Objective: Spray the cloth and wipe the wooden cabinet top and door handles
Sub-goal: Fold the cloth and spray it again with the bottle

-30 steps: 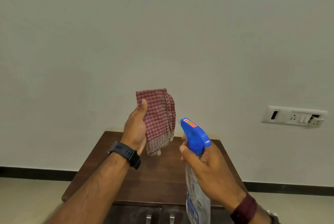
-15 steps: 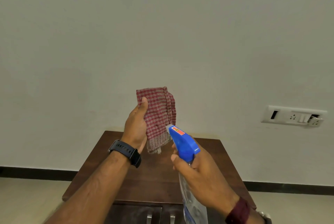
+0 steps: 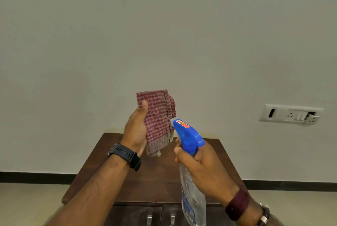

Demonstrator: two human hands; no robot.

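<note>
Left hand [image 3: 135, 131] is raised above the wooden cabinet, closed on a folded red-and-white checked cloth [image 3: 159, 121] — thumb pressed flat across the near face, the other fingers hidden behind the fabric. The cloth stands roughly upright, its frayed lower corner hanging clear of the cabinet top [image 3: 155, 178]. A black smartwatch [image 3: 125, 155] sits on the left wrist.

Just to the right, the blue trigger head [image 3: 187, 136] of a spray bottle [image 3: 193, 205] points up and left, its nozzle tip at the cloth's right edge; contact cannot be confirmed. Right hand [image 3: 202, 167] grips the bottle at the neck, fingers curled round the front below the head — the bottle's clear body and blue label run down to the lower frame edge. A maroon band [image 3: 237, 204] and a beaded bracelet are on the right wrist.

Below, two metal door handles [image 3: 160, 219] show on the cabinet front, partly cut off. On the wall at far right is a white switch-and-socket plate [image 3: 290, 114].
</note>
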